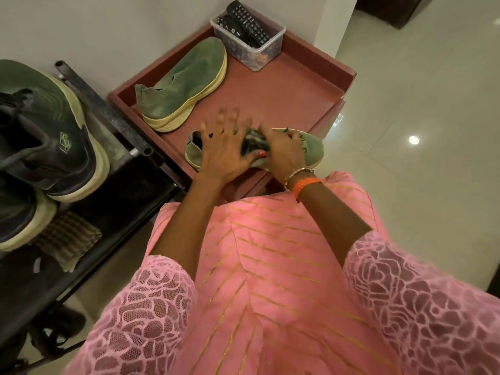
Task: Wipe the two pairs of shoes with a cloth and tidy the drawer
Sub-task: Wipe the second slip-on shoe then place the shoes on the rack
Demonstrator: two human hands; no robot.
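Green slip-on shoe (311, 150) at the near edge of the reddish drawer (311, 85), under both hands. Left hand (224, 155) spread flat, fingers splayed over the heel end. Right hand (281, 150) pressing a dark crumpled cloth (251, 143) onto the upper; grip blurred. Matching shoe (184, 82) further back. No legible writing here.
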